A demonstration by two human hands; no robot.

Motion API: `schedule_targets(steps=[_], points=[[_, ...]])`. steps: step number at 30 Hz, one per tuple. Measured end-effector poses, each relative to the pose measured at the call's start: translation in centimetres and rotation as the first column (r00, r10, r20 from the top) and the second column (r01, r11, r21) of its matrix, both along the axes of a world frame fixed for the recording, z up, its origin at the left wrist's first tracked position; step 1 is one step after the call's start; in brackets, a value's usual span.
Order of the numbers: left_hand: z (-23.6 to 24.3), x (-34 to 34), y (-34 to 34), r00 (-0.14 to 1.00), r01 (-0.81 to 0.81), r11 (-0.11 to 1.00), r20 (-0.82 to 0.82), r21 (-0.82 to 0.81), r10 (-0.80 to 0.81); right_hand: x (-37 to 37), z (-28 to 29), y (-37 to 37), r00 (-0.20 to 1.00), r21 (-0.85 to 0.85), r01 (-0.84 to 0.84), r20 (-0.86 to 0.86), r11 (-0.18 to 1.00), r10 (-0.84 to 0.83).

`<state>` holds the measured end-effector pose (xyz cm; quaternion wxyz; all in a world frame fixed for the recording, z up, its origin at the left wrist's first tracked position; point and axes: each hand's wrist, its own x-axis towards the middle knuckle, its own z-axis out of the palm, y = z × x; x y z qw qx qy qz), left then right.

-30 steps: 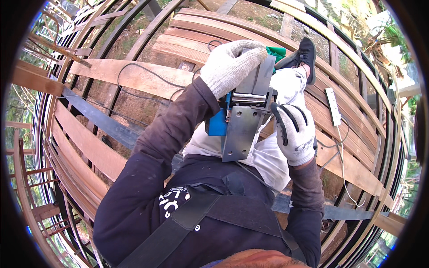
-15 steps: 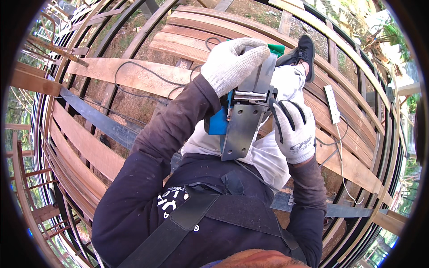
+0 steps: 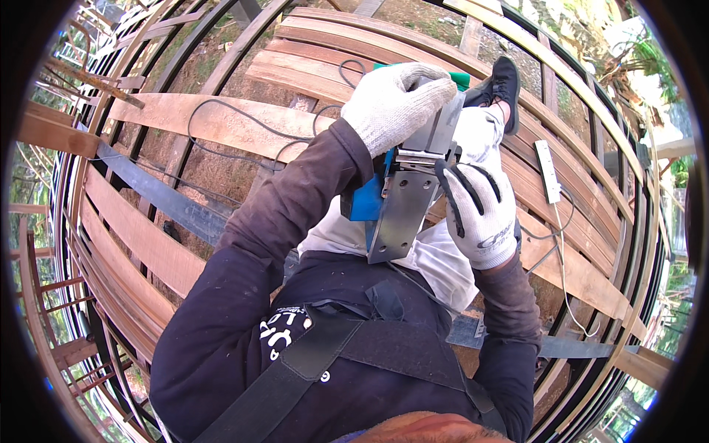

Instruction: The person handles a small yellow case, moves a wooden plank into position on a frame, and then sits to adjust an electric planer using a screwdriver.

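An electric hand planer (image 3: pixel 402 214) with a blue body rests over my lap, turned so its flat metal sole faces up. Across its middle runs the cutter slot (image 3: pixel 421 160). My gloved left hand (image 3: pixel 402 107) is closed around its far end, beside a green part (image 3: pixel 459 80). At the right side of the cutter, my gloved right hand (image 3: pixel 481 214) has its fingers bent and drawn together, with the tips against the planer's edge. Whatever those fingertips may pinch is too small to make out.
Wooden boards (image 3: pixel 310 70) lie across dark beams ahead and on both sides. A white power strip (image 3: pixel 547 171) sits on the boards at right. A black cable (image 3: pixel 196 122) loops at left. A grey metal strip (image 3: pixel 159 188) crosses the left. My shoe (image 3: pixel 506 92) is ahead.
My left hand and the planer have shifted slightly right, and the planer's sole has tilted a little. My right hand's fingers have moved slightly left along the planer's edge.
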<state>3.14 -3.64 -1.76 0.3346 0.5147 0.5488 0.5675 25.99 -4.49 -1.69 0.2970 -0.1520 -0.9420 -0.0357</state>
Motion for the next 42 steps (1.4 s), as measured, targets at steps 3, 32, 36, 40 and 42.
schedule_targets(steps=[3,32,36,40,42], points=[[0.0,0.0,0.1,0.999,-0.001,1.000,-0.042,-0.008,0.001,0.2,-0.3,0.1,1.000,0.031,-0.003,0.010,1.000,0.002],[0.1,-0.7,0.7,0.998,0.015,0.997,0.063,-0.074,-0.010,-2.2,-1.8,2.0,0.996,-0.092,-0.023,-0.083,0.996,0.015],[0.2,-1.2,0.6,0.995,0.039,0.993,0.097,-0.115,-0.028,-2.2,-2.7,2.5,0.995,-0.195,-0.039,-0.103,0.980,0.019],[0.0,-1.6,0.8,0.988,0.043,0.991,0.156,-0.127,-0.023,-2.7,-2.5,2.4,0.996,-0.277,-0.029,-0.094,0.960,0.003],[-0.4,-1.9,1.1,0.986,0.055,0.990,0.162,-0.127,-0.034,-3.1,-2.3,2.4,0.995,-0.320,-0.031,-0.102,0.947,-0.001]])
